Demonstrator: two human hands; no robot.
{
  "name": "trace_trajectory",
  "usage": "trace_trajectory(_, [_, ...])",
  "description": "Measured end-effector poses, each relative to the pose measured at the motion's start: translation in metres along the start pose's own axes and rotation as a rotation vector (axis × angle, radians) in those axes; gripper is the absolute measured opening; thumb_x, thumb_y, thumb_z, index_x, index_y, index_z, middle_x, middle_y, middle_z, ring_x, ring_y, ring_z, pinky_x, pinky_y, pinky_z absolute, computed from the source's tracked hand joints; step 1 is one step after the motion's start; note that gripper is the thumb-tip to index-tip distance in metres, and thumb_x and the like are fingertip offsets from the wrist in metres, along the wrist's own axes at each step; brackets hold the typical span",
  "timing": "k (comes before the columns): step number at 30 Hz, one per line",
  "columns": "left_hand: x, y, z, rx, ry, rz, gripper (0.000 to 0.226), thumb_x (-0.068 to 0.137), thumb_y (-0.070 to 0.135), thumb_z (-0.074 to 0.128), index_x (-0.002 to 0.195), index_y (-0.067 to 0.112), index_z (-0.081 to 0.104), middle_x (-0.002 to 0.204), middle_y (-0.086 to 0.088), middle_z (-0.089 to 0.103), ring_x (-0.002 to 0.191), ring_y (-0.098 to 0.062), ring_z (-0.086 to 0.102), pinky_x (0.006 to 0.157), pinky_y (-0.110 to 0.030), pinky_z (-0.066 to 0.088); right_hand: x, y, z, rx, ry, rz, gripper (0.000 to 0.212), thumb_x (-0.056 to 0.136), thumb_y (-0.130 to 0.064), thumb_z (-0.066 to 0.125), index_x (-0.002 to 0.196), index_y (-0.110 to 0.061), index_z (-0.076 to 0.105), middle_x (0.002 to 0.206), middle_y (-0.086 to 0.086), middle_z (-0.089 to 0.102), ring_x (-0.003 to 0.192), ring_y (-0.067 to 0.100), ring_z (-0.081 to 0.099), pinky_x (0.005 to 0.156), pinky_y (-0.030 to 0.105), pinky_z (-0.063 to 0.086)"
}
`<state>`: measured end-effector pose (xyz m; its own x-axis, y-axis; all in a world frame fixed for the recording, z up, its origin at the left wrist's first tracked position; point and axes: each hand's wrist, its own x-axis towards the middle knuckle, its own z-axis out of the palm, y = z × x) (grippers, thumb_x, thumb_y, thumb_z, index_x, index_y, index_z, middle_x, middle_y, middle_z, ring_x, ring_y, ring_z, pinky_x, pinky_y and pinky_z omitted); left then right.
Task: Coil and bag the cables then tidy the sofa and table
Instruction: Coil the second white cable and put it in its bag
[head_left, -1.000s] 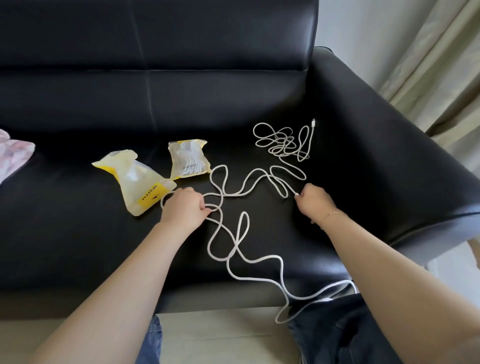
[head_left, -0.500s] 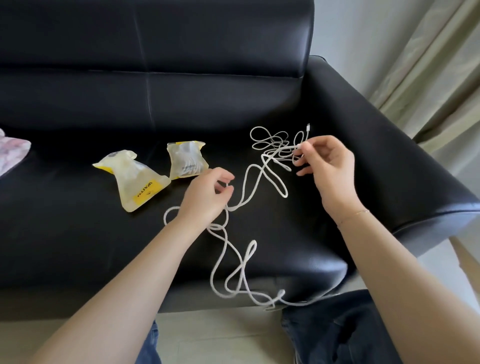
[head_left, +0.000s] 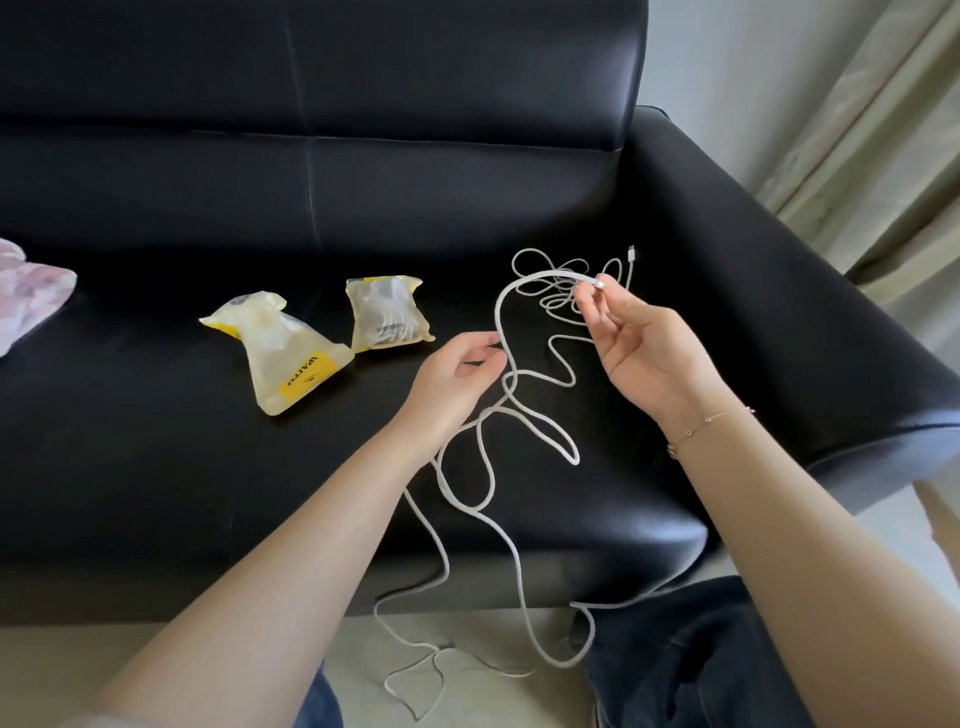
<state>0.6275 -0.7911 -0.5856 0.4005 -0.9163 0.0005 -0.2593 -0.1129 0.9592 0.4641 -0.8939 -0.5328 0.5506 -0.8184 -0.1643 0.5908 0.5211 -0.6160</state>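
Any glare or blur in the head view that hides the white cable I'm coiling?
Head view: daylight glare streaks the sofa at its front edge and armrest, none on the white cable; the cable reads crisp against black leather, fainter over the pale floor; the right hand and left hand are sharp; wide-angle bending curves the edges.

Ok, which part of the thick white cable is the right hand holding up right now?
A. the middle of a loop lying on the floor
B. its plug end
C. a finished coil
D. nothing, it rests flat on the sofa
B: the right hand pinches the thick white cable just behind its plug, raised above the sofa, while the rest trails loose past the left hand to the floor.
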Motion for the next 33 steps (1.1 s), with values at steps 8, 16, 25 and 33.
trace_trajectory(8, [-0.001, 0.009, -0.008, -0.191, 0.06, 0.099, 0.015, 0.1, 0.019, 0.054, 0.105, 0.017, 0.068, 0.101, 0.005, 0.073, 0.078, -0.001, 0.064, 0.077, -0.02, 0.054, 0.004, 0.009, 0.004, -0.188, -0.009, 0.042, 0.015, 0.094, 0.003, 0.05, 0.103, 0.002, 0.061, 0.088, 0.012, 0.071, 0.08, 0.016, 0.071, 0.074, 0.021, 0.057])
trace_trajectory(16, [-0.001, 0.009, -0.03, -0.313, 0.158, 0.03, 0.014, 0.099, 0.014, 0.055, 0.1, 0.018, 0.069, 0.096, 0.0, 0.072, 0.085, -0.009, 0.067, 0.087, -0.024, 0.055, 0.01, 0.044, -0.013, -1.303, 0.066, 0.133, 0.019, 0.088, -0.006, 0.063, 0.106, -0.008, 0.066, 0.086, 0.007, 0.064, 0.074, 0.013, 0.062, 0.063, 0.023, 0.055])
trace_trajectory(25, [0.001, -0.011, -0.033, 0.07, 0.002, -0.185, 0.047, 0.089, 0.022, 0.071, 0.133, 0.019, 0.055, 0.121, -0.001, 0.064, 0.109, -0.017, 0.062, 0.101, -0.039, 0.05, 0.015, 0.063, -0.022, -1.425, -0.004, 0.015, 0.02, 0.096, -0.01, 0.058, 0.079, -0.008, 0.068, 0.063, 0.005, 0.057, 0.04, 0.007, 0.055, 0.044, 0.019, 0.05])
trace_trajectory(33, [-0.015, -0.043, -0.005, 0.815, -0.281, -0.253, 0.023, 0.083, 0.038, 0.074, 0.096, 0.022, 0.061, 0.084, 0.006, 0.059, 0.084, -0.014, 0.061, 0.079, -0.031, 0.051, 0.023, 0.059, -0.022, -1.266, 0.179, -0.139, 0.026, 0.1, -0.008, 0.047, 0.079, -0.011, 0.061, 0.067, 0.003, 0.054, 0.041, 0.008, 0.054, 0.046, 0.021, 0.052])
